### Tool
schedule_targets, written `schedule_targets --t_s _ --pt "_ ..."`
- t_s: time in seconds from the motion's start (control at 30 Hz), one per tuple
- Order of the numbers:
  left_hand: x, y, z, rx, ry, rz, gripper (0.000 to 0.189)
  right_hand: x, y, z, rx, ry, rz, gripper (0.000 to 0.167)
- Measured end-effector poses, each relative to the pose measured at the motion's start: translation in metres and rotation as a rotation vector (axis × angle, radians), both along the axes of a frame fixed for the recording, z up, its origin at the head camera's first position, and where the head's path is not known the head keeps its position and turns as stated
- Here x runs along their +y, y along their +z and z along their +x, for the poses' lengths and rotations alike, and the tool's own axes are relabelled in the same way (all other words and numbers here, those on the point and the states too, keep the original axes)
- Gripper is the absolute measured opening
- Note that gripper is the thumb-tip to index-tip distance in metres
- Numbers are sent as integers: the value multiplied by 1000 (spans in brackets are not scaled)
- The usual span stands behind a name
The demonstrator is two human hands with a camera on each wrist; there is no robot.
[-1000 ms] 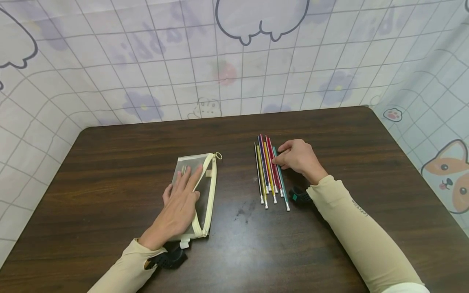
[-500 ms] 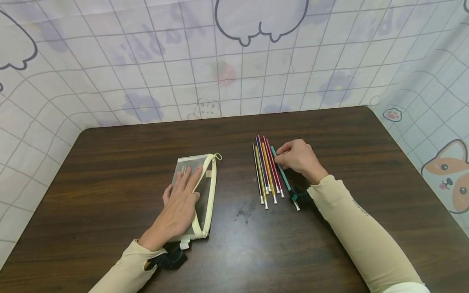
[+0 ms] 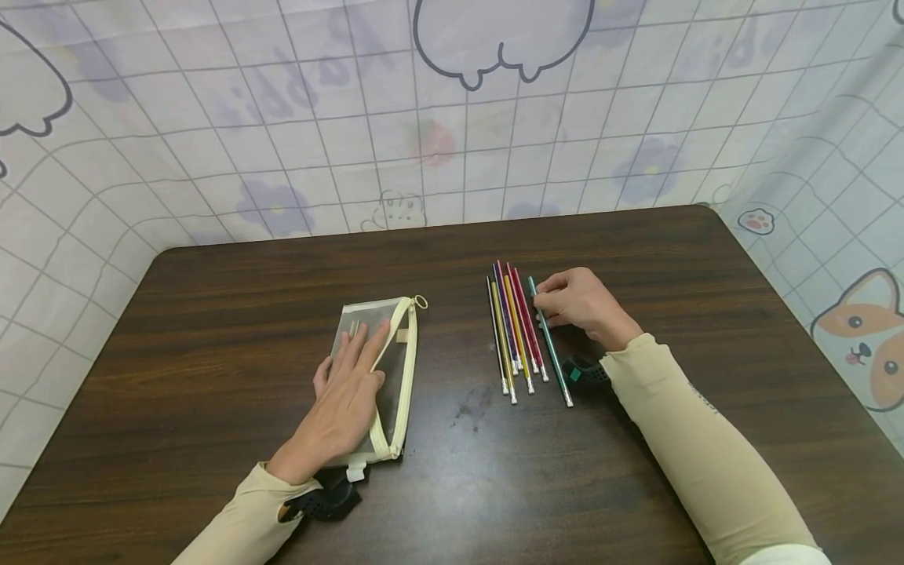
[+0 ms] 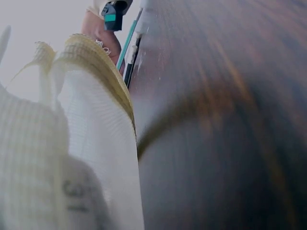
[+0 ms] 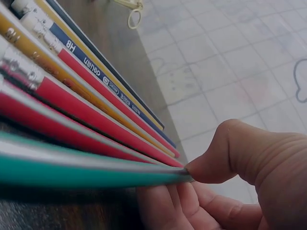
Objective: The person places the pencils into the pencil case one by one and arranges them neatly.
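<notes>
My right hand (image 3: 586, 306) pinches a green pencil (image 3: 552, 345) between thumb and fingers, near its far end. In the right wrist view the thumb presses the green pencil (image 5: 96, 167) from above, with fingers below it. Just left of it lies a row of several pencils (image 3: 510, 322) in red, yellow, dark blue and black, their white erasers toward me. My left hand (image 3: 346, 400) rests with straight, spread fingers on a see-through pencil pouch (image 3: 394, 392) trimmed in pale yellow. The pouch's zipper side gapes toward the right. Close up, the left wrist view shows the pouch's mesh edge (image 4: 96, 120).
Both items lie on a dark brown wooden table (image 3: 452, 486) with rounded far corners. A white gridded cloth (image 3: 353, 118) with cartoon prints stands behind and beside it. A ring pull (image 3: 421, 301) sticks out at the pouch's far corner.
My right hand has drawn the green pencil rightward, apart from the row, and the pencil now slants with a gap beside it. The remaining pencils shifted slightly left. My left hand stays put.
</notes>
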State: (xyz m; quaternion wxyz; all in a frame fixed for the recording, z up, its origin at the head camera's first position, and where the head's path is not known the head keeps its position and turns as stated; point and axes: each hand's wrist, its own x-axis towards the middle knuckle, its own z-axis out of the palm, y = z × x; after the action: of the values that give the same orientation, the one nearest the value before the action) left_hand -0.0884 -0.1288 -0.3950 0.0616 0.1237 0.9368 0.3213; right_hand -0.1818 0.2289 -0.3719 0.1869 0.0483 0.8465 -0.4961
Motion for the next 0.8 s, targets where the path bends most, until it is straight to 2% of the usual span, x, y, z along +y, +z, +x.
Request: schedule_targets --t_s 0.37,0.63,0.8 --pt "-1 0 0 5 -2 -1 65 -2 -1 -3 -14 -10 -136 40" --pt "-1 3 0 -6 1 -1 65 -2 2 -2 -55 -13 -247 47" --pt "-2 5 -1 -13 0 0 65 -3 5 -2 -73 -20 -297 44"
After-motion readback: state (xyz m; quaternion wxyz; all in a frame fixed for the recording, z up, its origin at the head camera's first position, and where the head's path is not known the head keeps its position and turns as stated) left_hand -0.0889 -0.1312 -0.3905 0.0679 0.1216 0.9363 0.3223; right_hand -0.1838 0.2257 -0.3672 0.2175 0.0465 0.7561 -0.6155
